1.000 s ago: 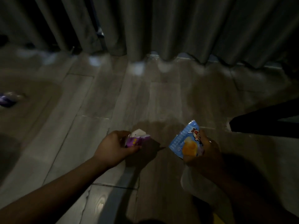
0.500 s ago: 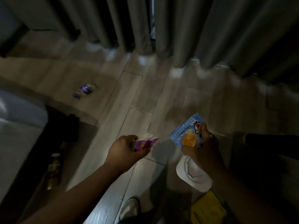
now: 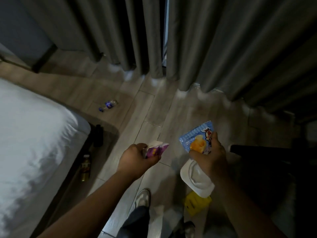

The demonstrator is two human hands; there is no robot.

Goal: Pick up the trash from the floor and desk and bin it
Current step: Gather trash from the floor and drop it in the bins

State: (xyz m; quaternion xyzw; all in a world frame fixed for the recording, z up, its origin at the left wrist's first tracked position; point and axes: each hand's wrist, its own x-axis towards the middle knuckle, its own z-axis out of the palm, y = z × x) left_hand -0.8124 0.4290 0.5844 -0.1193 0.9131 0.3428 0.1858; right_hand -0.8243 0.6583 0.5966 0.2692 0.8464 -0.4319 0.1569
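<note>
Floor (image 3: pixel 154 109), white bed (image 3: pixel 34 143) now larger, left fingers (image 3: pixel 139 146) still pinching purple wrapper (image 3: pixel 157 150), right fingers (image 3: pixel 215 140) gripping blue packet (image 3: pixel 195 138)

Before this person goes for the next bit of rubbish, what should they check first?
1. Left hand grips purple wrapper: ok.
2. Right hand holds blue packet and white container: ok.
3. A hand free for more: not ok, both full.
4. Floor cleared: not ok, plastic bottle and brown bottle by the bed lie there.
5. Bin within reach: cannot tell, none in view.
</note>
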